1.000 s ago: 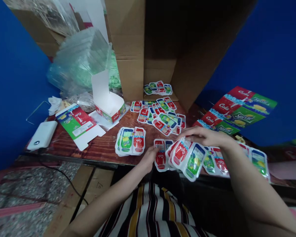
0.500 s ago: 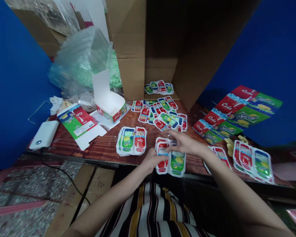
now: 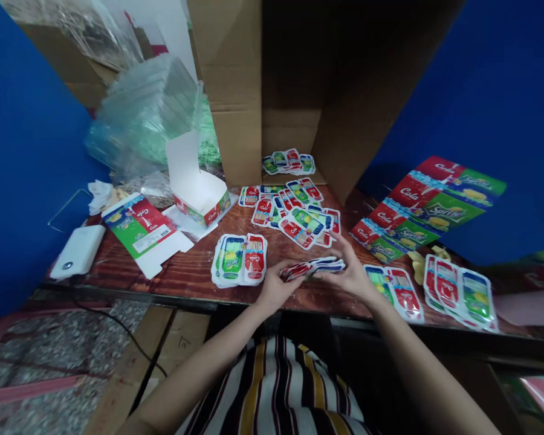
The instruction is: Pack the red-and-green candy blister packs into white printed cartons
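Near the front of the desk (image 3: 179, 270), left grip (image 3: 275, 286) and right grip (image 3: 351, 275) both pinch a packet stack (image 3: 323, 264), nearly edge-on.

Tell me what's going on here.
The person's left hand and right hand hold a bundle of flat, white-edged printed packs, tilted nearly edge-on over the brown wooden table. A red-and-green stack of packs lies left of the hands, a loose red-and-green pile beyond, and a small open, white-lined cardboard box farther left.
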A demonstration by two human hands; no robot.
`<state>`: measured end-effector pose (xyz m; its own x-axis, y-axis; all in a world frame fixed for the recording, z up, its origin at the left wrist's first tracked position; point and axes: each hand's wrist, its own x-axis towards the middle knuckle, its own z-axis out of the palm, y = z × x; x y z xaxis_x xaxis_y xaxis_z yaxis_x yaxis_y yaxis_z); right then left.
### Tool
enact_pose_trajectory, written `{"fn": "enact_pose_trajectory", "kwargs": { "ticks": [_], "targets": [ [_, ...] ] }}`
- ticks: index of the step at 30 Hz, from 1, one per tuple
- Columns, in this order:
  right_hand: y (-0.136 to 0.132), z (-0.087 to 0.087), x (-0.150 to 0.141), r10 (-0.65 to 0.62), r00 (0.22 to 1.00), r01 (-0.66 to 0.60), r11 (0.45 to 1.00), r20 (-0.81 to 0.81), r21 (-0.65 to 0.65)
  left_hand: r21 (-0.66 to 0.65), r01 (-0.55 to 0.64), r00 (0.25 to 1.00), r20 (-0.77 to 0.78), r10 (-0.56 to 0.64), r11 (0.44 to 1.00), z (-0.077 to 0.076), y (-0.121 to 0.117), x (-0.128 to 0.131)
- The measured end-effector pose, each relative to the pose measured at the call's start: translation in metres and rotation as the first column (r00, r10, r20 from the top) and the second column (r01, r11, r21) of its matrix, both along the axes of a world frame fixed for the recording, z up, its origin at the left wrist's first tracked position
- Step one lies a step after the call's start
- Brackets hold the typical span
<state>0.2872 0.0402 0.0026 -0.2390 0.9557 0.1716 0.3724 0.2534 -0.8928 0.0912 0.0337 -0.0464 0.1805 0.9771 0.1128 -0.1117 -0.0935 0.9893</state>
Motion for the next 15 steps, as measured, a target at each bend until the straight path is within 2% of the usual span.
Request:
{"fn": "enact_pose_trajectory", "kwargs": {
  "ticks": [3,5,7,11,13,15],
  "targets": [
    [0.000,-0.015,-0.001,-0.096,0.986,0.088,0.994,-0.136,-0.067,-0.003,-0.026,1.000,-0.009,0.025,1.000,0.004,-0.004,0.003],
    [0.002,-0.016,-0.006,-0.157,0.975,0.142,0.984,-0.159,-0.105,-0.019,-0.051,0.998,-0.032,0.050,0.999,0.017,-0.007,0.001],
    [0.005,-0.009,-0.018,-0.196,0.956,0.162,0.973,-0.219,-0.163,-0.045,-0.082,0.996,-0.038,0.081,0.996,0.036,-0.009,-0.008],
    [0.022,0.013,-0.068,-0.163,0.912,0.066,0.964,-0.377,-0.257,-0.063,-0.199,0.980,0.004,0.199,0.978,0.074,0.000,-0.050],
    [0.036,0.016,-0.100,-0.131,0.897,0.005,0.958,-0.422,-0.287,-0.113,-0.268,0.962,0.016,0.272,0.957,0.081,0.010,-0.078],
    [0.049,0.011,-0.129,-0.109,0.921,-0.005,0.957,-0.373,-0.292,-0.166,-0.317,0.948,-0.058,0.312,0.934,0.078,0.020,-0.103]
  ]
}}
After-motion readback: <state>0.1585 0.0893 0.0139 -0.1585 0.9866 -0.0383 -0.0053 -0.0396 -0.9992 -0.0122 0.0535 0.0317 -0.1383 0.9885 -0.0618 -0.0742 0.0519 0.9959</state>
